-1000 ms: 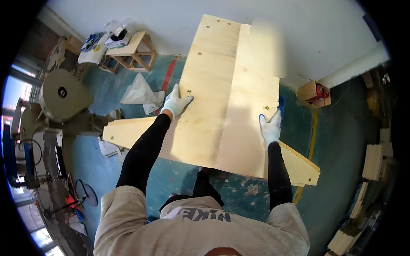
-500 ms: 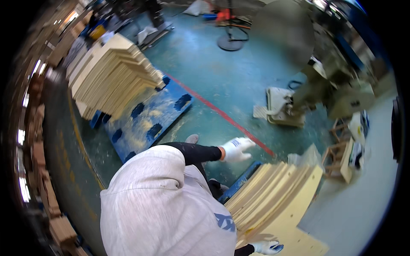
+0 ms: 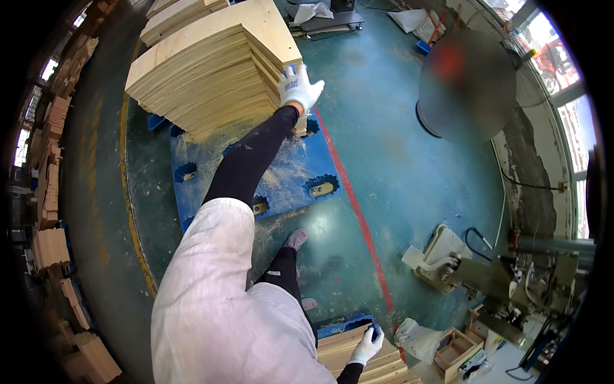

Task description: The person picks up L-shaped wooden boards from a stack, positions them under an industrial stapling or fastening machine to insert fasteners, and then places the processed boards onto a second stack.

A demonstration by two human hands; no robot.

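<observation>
My left hand [image 3: 299, 88], in a white work glove, reaches out to the right corner of a tall stack of pale plywood panels [image 3: 198, 80]. Its fingers are spread against the edge of the upper panels, and the fingertips are partly hidden. The stack stands on a blue plastic pallet [image 3: 294, 173] dusted with sawdust. Low in the view, my right hand [image 3: 368, 345], gloved white with a blue coating on the fingers, hovers over or rests on a second stack of wooden boards [image 3: 339, 352]. Its fingers are loosely bent, with nothing visible in them.
A greenish machine [image 3: 505, 288] with a pale base stands at the right. Beside it are a white sack [image 3: 417, 339] and a small wooden crate [image 3: 457, 352]. A round grey fan [image 3: 467, 86] stands at the upper right. A red line [image 3: 358, 217] crosses the floor; wood piles line the left.
I have turned left toward the panel stack on the pallet. My left hand has moved from open air to that stack's corner. My right hand remains by the near boards.
</observation>
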